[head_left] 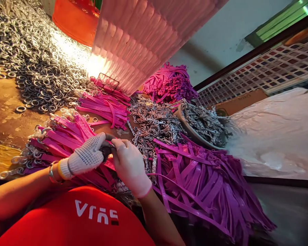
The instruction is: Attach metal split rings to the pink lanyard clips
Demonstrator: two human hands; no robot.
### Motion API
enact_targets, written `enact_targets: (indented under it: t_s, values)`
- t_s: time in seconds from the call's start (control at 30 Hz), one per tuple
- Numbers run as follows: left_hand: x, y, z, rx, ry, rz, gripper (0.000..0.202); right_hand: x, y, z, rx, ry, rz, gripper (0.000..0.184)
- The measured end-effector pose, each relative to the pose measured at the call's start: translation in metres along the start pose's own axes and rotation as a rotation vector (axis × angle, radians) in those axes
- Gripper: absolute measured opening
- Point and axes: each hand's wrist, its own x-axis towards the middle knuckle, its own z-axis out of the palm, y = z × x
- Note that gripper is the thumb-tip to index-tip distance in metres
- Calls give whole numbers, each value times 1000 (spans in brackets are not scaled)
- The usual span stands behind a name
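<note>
The left hand (88,154) and right hand (131,168), both gloved, met at narrowed fingertips; what lay between was hidden — I couldn't tell whether they gripped the pink strap (109,165) showing just below. Such close work seemed to call for steady fingertips and neighbouring straps kept from snagging. Sideways room looked tight: pink straps (59,138) lay near the left wrist, purple straps (200,184) at right — brown bench (5,89) showed beside the metal rings (46,65).

Flat pink straps (63,137), loosely heaped together
</note>
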Motion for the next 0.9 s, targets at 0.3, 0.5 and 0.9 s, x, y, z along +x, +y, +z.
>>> enact_targets:
  t_s: [0.3, 0.5, 0.9]
  values:
    - [12, -4, -2, -35, -67, -30, 9, 0, 3, 0, -1, -5, 65, 18]
    - [52, 9, -2, -161, -231, -165, 7, -7, 23, 2, 378, -21, 276, 25]
    - [173, -48, 6, 762, -282, -125, 19, -27, 37, 14, 919, 106, 606, 38]
